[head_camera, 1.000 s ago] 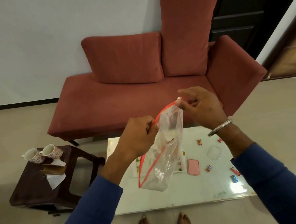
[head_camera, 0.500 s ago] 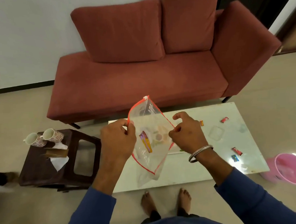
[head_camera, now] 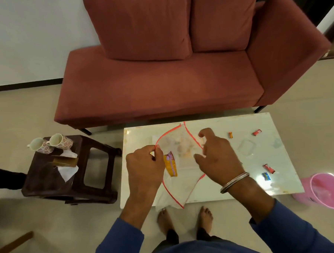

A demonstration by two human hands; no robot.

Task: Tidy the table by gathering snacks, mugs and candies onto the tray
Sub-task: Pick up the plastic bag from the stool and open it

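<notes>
A clear zip bag with red edges (head_camera: pixel 180 185) hangs over the white table (head_camera: pixel 220 191), its mouth pulled wide. My left hand (head_camera: pixel 145 168) pinches the left rim. My right hand (head_camera: pixel 216 156) grips the right rim. An orange snack packet (head_camera: pixel 170 165) and pale snacks lie inside the bag. Several wrapped candies lie on the table's right side: an orange candy (head_camera: pixel 230 134), a red candy (head_camera: pixel 257 132), a second red candy (head_camera: pixel 269 168) and a blue candy (head_camera: pixel 266 176). Two patterned mugs (head_camera: pixel 51 143) lie on their sides on the dark stool (head_camera: pixel 49 182) at the left.
A clear lid (head_camera: pixel 246 147) rests on the table. Tissues and a brown packet (head_camera: pixel 65 162) sit on the stool. A pink bin (head_camera: pixel 327 190) stands on the floor at the right. The red sofa (head_camera: pixel 160 84) is behind the table. My bare feet are at the table's near edge.
My hands have lowered the bag from in front of the sofa down over the table and pulled its mouth wider. The view has tilted down.
</notes>
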